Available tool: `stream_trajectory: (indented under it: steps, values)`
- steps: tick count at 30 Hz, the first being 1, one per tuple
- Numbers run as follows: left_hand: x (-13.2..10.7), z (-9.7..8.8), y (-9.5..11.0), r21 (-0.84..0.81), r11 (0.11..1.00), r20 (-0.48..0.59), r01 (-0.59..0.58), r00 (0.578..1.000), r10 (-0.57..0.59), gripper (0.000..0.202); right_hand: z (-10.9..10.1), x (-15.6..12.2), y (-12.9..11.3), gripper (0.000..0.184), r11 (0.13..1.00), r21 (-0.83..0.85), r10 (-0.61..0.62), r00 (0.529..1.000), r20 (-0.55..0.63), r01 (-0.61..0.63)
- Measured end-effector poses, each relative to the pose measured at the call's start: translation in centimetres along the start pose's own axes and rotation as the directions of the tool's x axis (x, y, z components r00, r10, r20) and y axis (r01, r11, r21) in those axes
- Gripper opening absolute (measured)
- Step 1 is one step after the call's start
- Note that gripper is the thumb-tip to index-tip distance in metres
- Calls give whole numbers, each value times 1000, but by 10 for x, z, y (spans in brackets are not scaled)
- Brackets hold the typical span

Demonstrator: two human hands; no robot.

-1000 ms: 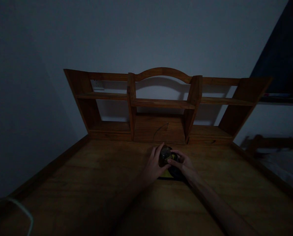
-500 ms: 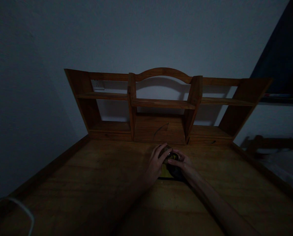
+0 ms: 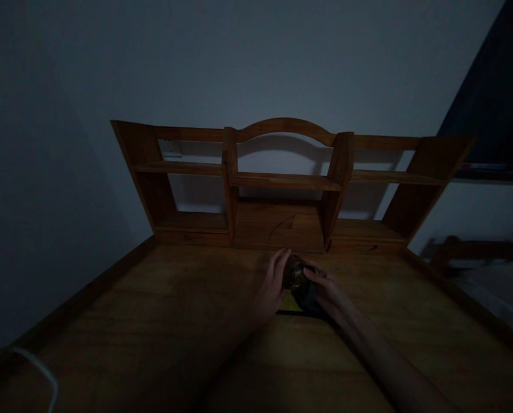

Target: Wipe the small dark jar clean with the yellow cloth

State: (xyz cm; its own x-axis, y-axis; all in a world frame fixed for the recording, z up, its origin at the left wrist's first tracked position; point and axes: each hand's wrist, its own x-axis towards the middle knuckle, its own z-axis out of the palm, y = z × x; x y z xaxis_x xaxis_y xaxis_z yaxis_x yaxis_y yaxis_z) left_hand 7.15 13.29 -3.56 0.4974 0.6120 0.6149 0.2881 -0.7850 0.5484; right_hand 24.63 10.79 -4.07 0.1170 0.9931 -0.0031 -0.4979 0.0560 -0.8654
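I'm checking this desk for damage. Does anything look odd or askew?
A thin, dark curved line on the wooden panel beyond the hands interrupts the plain wood. Scratch, crack or wire, I can't tell. The glossy dark item between them is too dim to judge.

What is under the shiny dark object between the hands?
Below the shiny dark object, a yellow-green patch with a dark near edge shows on the desk. What lies directly beneath is covered and cannot be seen.
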Motion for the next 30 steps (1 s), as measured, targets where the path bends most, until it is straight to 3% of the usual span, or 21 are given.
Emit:
stream_trajectory:
  steps: [5,9,20,30]
  values:
    - [-3,5,-3,-63,990,75,125,990,-120,95,3,-2,-2,50,1000,-11,2,997,-82,-3]
    - [-3,6,-6,-83,980,35,182,983,-180,88,4,-4,-1,57,1000,-20,5,995,-98,-7]
    - [3,8,-10,-135,990,-78,35,996,-46,77,-4,3,8,63,995,-52,-87,995,39,89]
    - [3,-3,1,11,998,15,-58,998,58,72,-5,3,8,57,997,-31,-73,995,69,76]
